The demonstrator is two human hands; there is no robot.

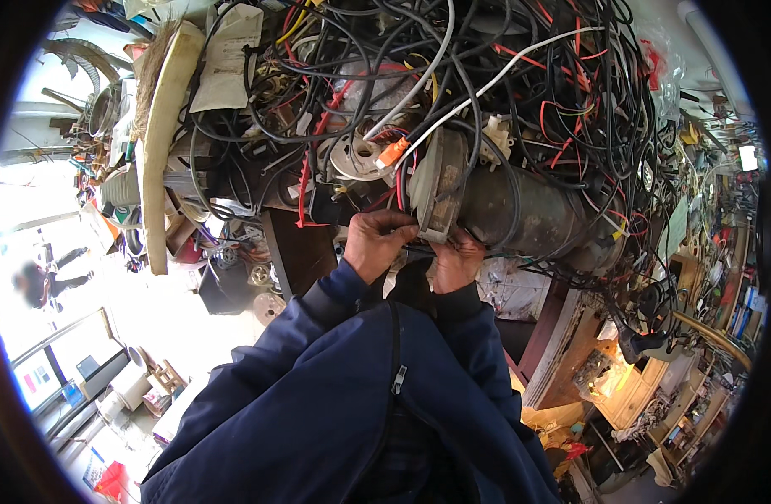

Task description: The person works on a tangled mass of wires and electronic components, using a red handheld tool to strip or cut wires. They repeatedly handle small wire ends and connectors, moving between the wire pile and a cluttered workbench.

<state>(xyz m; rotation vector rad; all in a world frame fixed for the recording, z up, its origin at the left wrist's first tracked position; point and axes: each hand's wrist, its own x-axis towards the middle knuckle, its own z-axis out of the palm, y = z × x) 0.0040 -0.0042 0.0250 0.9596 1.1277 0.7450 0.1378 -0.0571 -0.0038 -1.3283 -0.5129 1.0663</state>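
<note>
A large grey cylindrical machine (528, 210), like an electric motor, lies on its side in front of me. Its round end cap (440, 186) faces left. At the cap's lower edge, my left hand (379, 242) has thumb and fingertips pinched together; anything between them is too small to make out. My right hand (458, 259) is on the other side of that edge, its curled fingers against the rim of the cap. An orange connector (392, 154) on several wires hangs just above my left hand. Next to it is a pale round spool (358, 156).
Tangled black, red and white cables (385, 67) cover the far side and drape over the machine. A long pale foam strip (157, 160) stands at the left. Crowded shelves (721, 277) line the right. A person (41, 281) is far off at the left.
</note>
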